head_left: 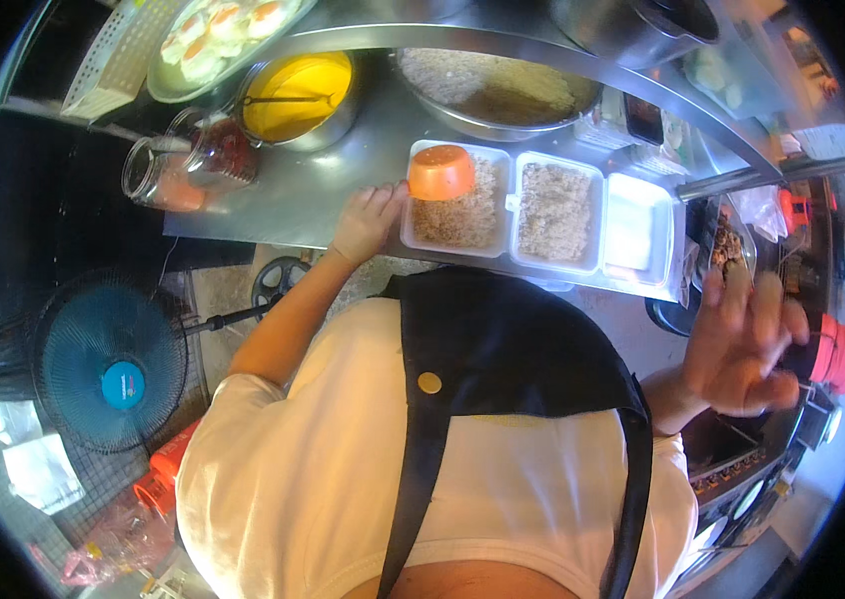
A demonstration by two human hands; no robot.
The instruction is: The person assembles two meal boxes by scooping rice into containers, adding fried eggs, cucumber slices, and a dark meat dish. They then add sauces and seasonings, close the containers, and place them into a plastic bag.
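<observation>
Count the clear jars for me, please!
2. The left jar is at the picture's left; the right jar is beside it, nearer the pot that's yellow inside. Others could be hidden.

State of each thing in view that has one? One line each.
left hand: at left box's edge, grip unclear
right hand: raised, open, blurred
orange cup: bottom up, over the rice
left box: open, rice inside
middle box: open, rice inside
right tray: open, no rice showing
pot: uncovered, yellow contents
large bowl: uncovered, partly filled
fan: running or not, can't tell
</observation>
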